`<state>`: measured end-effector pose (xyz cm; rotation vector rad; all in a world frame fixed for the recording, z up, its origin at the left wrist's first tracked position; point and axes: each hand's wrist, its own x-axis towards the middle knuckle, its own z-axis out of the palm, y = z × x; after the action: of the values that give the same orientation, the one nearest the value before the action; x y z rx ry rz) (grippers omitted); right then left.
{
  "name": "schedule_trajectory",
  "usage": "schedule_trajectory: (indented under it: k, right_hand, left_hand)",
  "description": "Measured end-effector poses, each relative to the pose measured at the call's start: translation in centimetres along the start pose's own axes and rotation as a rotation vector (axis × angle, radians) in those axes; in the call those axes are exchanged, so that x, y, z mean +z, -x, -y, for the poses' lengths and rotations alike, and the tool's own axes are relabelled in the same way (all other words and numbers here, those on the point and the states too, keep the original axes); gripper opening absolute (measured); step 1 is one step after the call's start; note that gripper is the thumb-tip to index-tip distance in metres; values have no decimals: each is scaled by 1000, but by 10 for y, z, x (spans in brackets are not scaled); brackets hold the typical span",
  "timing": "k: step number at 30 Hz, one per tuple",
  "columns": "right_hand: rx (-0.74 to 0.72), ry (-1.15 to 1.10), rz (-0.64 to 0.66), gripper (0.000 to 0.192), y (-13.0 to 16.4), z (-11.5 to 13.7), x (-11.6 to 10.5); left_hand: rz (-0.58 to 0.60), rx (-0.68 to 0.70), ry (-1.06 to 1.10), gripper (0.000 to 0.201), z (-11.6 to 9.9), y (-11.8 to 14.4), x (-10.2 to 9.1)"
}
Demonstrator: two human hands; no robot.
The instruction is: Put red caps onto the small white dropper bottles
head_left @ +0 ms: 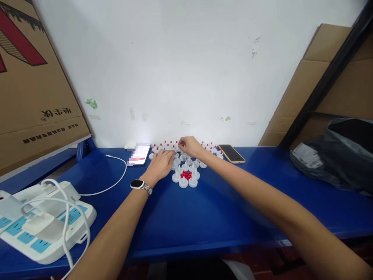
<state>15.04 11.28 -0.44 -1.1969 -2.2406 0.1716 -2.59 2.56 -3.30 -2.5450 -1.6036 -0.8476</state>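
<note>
Both hands reach far out over the blue counter (204,217) to a cluster of small white caps (186,167) lying near the wall; the cluster serves as landmark. Left hand (160,165) lies palm-down, fingers flat and loosely spread, on the left edge of the white caps; holds nothing visible; a watch (139,184) sits on its wrist. Right hand (189,146) hovers at the far side of the cluster, fingertips pinched narrow; whether a cap sits between them cannot be told. A small heap of red pieces (186,175) lies within the near ring of caps; caps toward the wall carry red tips. Left of the cluster: a lit phone (140,154) with a white cable (113,182); further left and nearer, a white power strip (43,225). Right of the cluster: a dark phone (231,153); well apart to the right, a grey plastic bag (338,155).
</note>
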Motion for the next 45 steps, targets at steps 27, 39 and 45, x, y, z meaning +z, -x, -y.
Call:
schedule_trajectory:
  k: [27,39,45]
  right_hand:
    - [58,214,186,30,-24,14,19]
    - [78,152,73,16,-35,20,13]
    - [119,-506,-156,29,44,29,-5]
  left_hand:
    - [26,-9,96,39,19,5,9]
    - [-101,-39,75,32,5,9,-9]
    - [-215,23,160,45,-20,11,-10]
